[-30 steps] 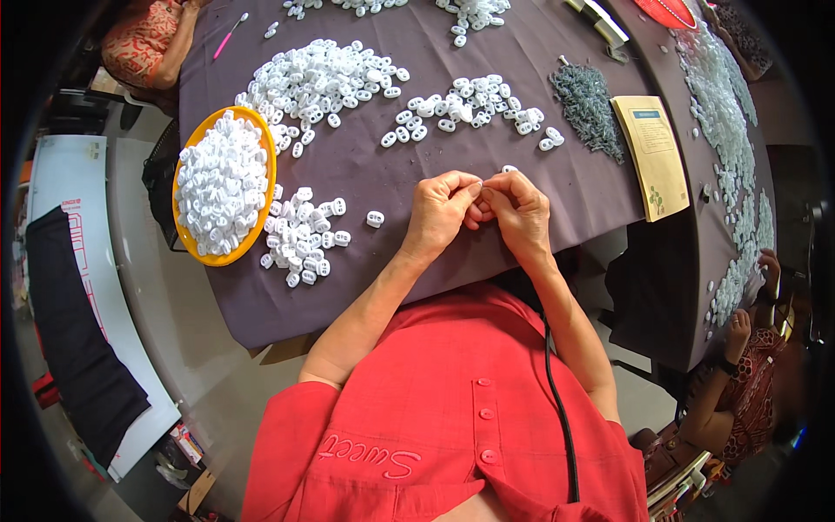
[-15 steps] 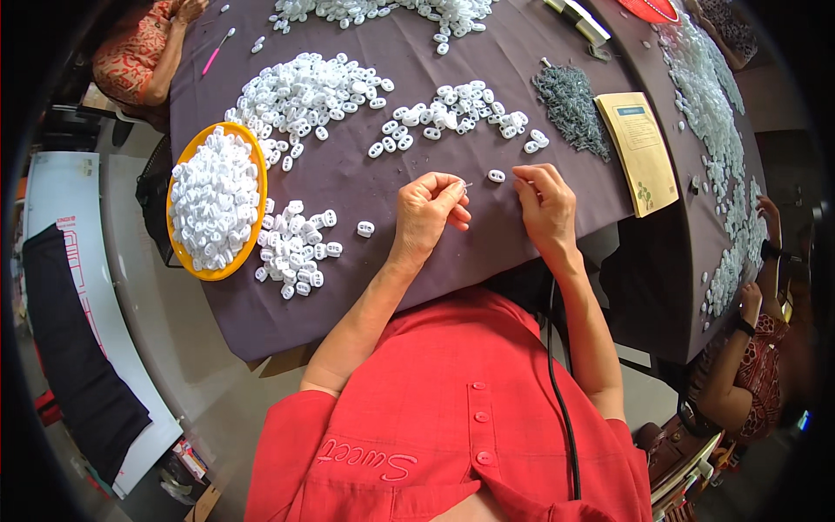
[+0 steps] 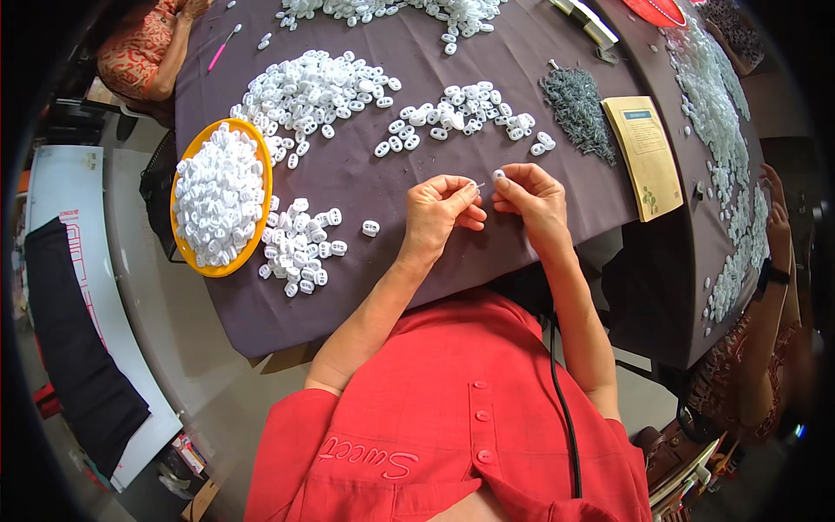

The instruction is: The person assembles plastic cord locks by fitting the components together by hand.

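Over the near part of the table, my left hand point(image 3: 444, 214) pinches a thin, pale grey piece point(image 3: 480, 184) whose tip sticks out past the thumb and finger. A hand's breadth or less away, my right hand point(image 3: 537, 205) holds a small white oval two-hole piece point(image 3: 498, 175), like a cord lock, between thumb and fingers. The two pieces are close but apart. Beyond my hands lies a loose group of similar white pieces point(image 3: 470, 108). To its right is a pile of thin grey pieces point(image 3: 578, 113), too small to name surely.
At left a yellow oval tray point(image 3: 268, 202) is heaped with white pieces, with a loose pile point(image 3: 300, 248) beside it and a bigger heap point(image 3: 304, 91) beyond. A tan paper booklet point(image 3: 644, 157) lies at right. Other people sit at the table's far left and right.
My right hand has picked the single white piece up off the table and moved left with it, closer to my left hand. The view has shifted slightly.
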The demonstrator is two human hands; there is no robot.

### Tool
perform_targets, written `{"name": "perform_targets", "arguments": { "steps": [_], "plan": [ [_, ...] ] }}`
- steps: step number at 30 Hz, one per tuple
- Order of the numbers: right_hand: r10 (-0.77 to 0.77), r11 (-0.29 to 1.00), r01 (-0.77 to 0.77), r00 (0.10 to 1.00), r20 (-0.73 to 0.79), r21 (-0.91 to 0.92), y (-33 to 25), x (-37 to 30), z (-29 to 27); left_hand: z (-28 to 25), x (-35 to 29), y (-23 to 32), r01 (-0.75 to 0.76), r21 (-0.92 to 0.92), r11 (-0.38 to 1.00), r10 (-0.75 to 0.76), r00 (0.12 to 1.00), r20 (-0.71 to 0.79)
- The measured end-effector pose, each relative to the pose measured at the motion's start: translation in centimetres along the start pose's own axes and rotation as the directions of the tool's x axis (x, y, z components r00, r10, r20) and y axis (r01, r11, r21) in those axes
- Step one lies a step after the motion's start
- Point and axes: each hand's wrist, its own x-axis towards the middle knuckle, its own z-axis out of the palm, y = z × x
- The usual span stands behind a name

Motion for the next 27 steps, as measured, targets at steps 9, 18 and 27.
{"name": "perform_targets", "arguments": {
  "steps": [9,18,27],
  "plan": [
    [-0.018,0.998,0.017,1.000,0.010,0.056,0.5,-0.1,0.8,0.3,0.4,0.1,-0.010,0.029,1.000,0.011,0.999,-0.032],
    [-0.055,0.998,0.055,0.998,0.010,-0.012,0.4,-0.3,1.1,0.4,0.3,0.2,-0.014,0.063,0.998,0.015,1.000,-0.024],
    [-0.117,0.988,0.120,0.992,0.038,-0.096,1.0,-0.2,1.3,0.6,0.2,-0.2,-0.042,0.086,0.995,0.045,0.999,-0.029]
  ]
}}
